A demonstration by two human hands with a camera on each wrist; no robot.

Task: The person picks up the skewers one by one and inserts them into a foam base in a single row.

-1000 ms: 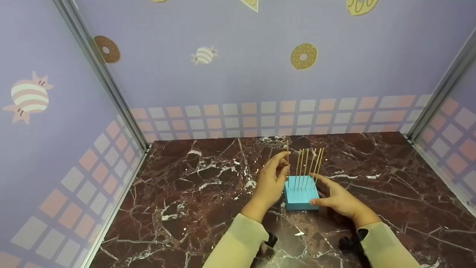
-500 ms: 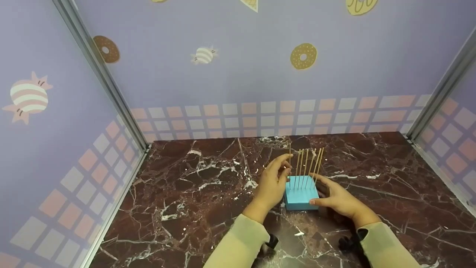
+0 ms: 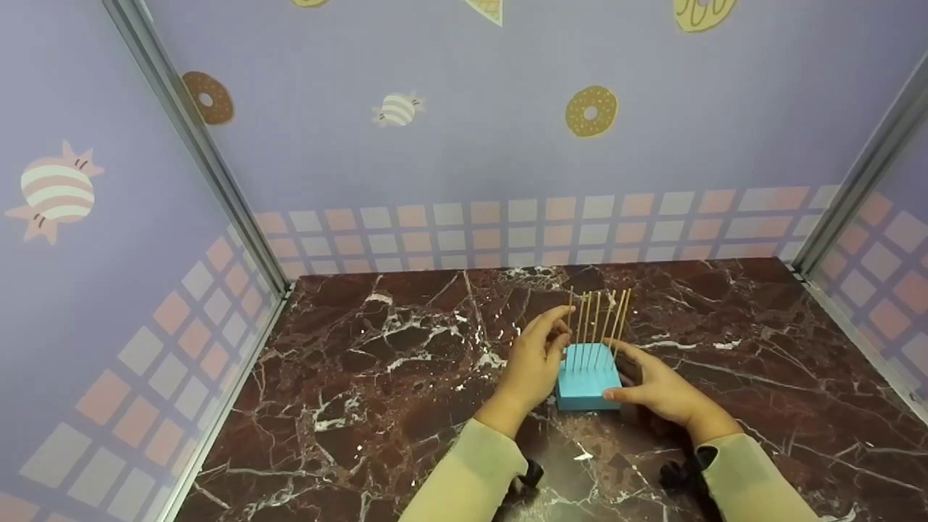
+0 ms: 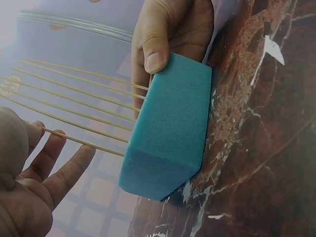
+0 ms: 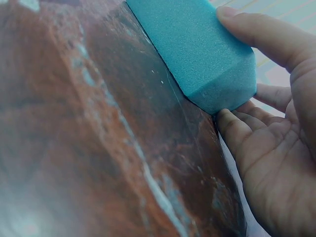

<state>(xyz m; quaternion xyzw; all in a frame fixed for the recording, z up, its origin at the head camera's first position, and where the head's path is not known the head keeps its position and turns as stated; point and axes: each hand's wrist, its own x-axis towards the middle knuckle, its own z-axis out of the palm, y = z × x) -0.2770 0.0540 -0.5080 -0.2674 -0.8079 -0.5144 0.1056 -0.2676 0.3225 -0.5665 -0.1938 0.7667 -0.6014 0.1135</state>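
Note:
A blue foam block (image 3: 589, 388) rests on the table with several thin wooden skewers (image 3: 606, 319) standing in its top, some leaning a little. My left hand (image 3: 533, 355) is at the block's left side and pinches the leftmost skewer (image 4: 74, 139) between thumb and fingers. That skewer's lower end meets the top of the block; how deep it sits cannot be seen. From the right, my right hand (image 3: 656, 384) grips the block, its thumb (image 5: 261, 32) on the near edge and its other fingers round the side and back.
The dark red marbled table (image 3: 406, 406) has white veins. Behind it rises a purple wall (image 3: 471, 159) printed with sweets and checks. Metal frame posts (image 3: 196, 145) stand at the corners.
My left hand has shifted slightly to the right with its skewer, whose top is now lower and nearer the other skewers. My right hand and the block have stayed in place.

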